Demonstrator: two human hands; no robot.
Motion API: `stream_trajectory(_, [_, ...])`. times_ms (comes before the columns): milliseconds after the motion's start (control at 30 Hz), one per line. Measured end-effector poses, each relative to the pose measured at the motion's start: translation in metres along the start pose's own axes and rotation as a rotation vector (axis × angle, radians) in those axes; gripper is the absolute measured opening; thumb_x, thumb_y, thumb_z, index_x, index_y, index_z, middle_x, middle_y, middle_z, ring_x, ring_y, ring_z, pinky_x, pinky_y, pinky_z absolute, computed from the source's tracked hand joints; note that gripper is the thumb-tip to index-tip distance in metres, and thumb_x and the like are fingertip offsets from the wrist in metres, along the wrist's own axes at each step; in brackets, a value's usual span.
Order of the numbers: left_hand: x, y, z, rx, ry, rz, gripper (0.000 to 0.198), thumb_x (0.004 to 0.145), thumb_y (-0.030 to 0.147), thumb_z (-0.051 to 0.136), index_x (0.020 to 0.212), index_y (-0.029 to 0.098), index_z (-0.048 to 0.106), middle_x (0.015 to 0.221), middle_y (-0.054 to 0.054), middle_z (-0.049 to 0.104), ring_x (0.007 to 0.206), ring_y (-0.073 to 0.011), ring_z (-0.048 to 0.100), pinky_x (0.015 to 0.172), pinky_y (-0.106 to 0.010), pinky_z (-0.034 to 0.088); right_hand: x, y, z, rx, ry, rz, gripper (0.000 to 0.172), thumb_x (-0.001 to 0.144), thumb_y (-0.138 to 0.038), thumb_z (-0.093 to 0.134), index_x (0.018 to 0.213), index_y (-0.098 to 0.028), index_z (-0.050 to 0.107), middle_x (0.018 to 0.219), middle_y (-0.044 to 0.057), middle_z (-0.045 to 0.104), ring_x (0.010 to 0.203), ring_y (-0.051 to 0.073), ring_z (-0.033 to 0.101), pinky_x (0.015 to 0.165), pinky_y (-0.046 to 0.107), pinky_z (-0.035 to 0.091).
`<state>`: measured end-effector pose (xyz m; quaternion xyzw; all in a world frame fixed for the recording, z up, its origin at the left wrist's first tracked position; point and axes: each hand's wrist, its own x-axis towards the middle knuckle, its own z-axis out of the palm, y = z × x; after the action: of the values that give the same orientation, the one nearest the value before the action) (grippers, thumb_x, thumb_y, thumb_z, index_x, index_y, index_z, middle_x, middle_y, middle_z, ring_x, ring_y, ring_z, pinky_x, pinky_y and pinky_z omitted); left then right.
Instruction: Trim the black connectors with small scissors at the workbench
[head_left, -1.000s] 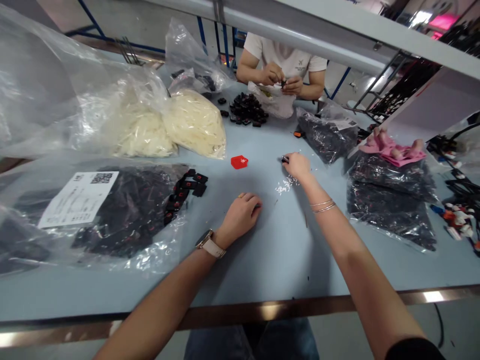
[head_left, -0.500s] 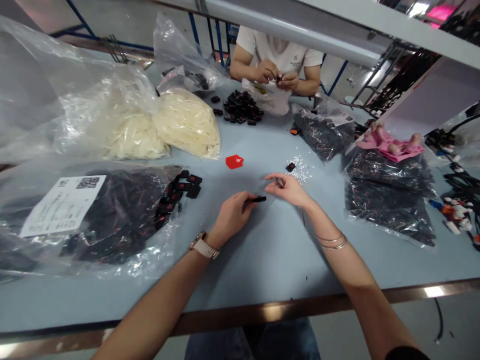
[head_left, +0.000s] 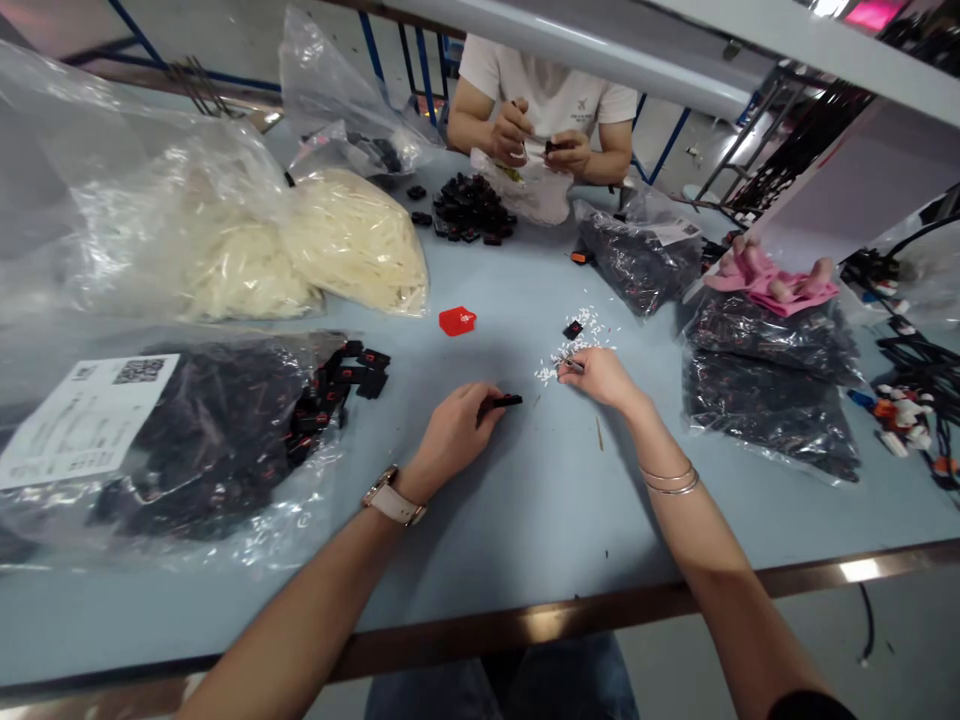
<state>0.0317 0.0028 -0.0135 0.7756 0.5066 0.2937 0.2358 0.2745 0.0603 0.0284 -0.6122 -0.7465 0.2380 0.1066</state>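
Observation:
My left hand (head_left: 459,432) pinches a small flat black plastic connector (head_left: 508,400) above the table, its end sticking out past the fingertips. In my right hand (head_left: 604,378) is a pair of thin metal tweezers (head_left: 572,363), mostly covered by the fingers. Their tips are among tiny white pieces (head_left: 546,374) scattered on the tabletop. Just beyond that hand, one black connector (head_left: 573,329) lies among the same pieces. A red flat piece (head_left: 457,320) with a few white bits on it rests further left.
Left are a labelled bag (head_left: 217,440) of black parts, loose black connectors (head_left: 330,395) and a bag of cream pieces (head_left: 360,240). Across sits a co-worker (head_left: 547,100) behind a black pile (head_left: 472,208). Bags (head_left: 769,400) with a pink item (head_left: 776,280) lie right.
My right hand has moved to the right, bringing the tweezers into the white pieces, which now show around their tips. My left hand still holds the connector in about the same place.

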Motion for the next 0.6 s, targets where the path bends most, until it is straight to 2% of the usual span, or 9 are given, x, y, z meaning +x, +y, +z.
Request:
stream_trajectory(67, [0.000,0.000,0.000,0.002,0.001,-0.003,0.008,0.086,0.019,0.056,0.093,0.019,0.059,0.087,-0.005,0.067,0.078,-0.0204,0.061,0.066,-0.032,0.048,0.000,-0.002,0.000,-0.006,0.039,-0.034,0.014,0.076,-0.022,0.061,0.064,-0.016,0.062,0.060,-0.003,0.054,0.057,0.009,0.043,0.059,0.022,0.030])
stream_trajectory(133, [0.000,0.000,0.000,0.004,-0.001,-0.004,0.008,0.085,0.019,0.056,0.093,0.019,0.058,0.087,-0.005,0.067,0.078,-0.0204,0.061,0.067,-0.032,0.048,0.000,-0.002,-0.001,0.001,0.131,-0.024,0.021,0.079,-0.026,0.056,0.059,-0.016,0.055,0.054,-0.004,0.045,0.054,0.008,0.035,0.056,0.023,0.026])
stream_trajectory(200, [0.000,0.001,0.000,0.002,-0.006,-0.005,0.008,0.086,0.019,0.056,0.093,0.019,0.058,0.087,-0.005,0.067,0.078,-0.0203,0.061,0.067,-0.032,0.048,-0.001,-0.001,-0.003,-0.005,0.203,0.012,0.022,0.079,-0.026,0.055,0.059,-0.016,0.053,0.054,-0.004,0.043,0.054,0.008,0.032,0.055,0.023,0.026])
stream_trajectory(267, [0.000,0.001,-0.001,-0.002,-0.009,-0.008,0.007,0.086,0.019,0.055,0.092,0.019,0.058,0.088,-0.005,0.067,0.079,-0.0204,0.061,0.068,-0.032,0.048,0.000,0.002,-0.005,-0.032,0.201,0.033,0.021,0.079,-0.026,0.056,0.060,-0.016,0.054,0.055,-0.004,0.046,0.055,0.009,0.035,0.056,0.024,0.026])
stream_trajectory(400, [0.000,0.002,-0.001,-0.003,-0.008,-0.016,0.008,0.086,0.021,0.054,0.093,0.019,0.058,0.088,-0.005,0.067,0.080,-0.0207,0.061,0.069,-0.033,0.049,0.001,0.006,-0.005,-0.109,0.082,-0.012,0.020,0.082,-0.024,0.057,0.065,-0.015,0.061,0.063,0.001,0.059,0.059,0.010,0.046,0.059,0.024,0.030])
stream_trajectory(600, [0.000,0.002,-0.001,-0.008,-0.008,-0.002,0.009,0.086,0.021,0.053,0.092,0.019,0.059,0.087,-0.006,0.067,0.079,-0.0207,0.061,0.068,-0.033,0.049,0.004,0.009,0.001,-0.268,0.009,-0.108,0.015,0.087,-0.023,0.059,0.078,-0.016,0.070,0.087,0.009,0.070,0.079,0.018,0.061,0.071,0.026,0.038])
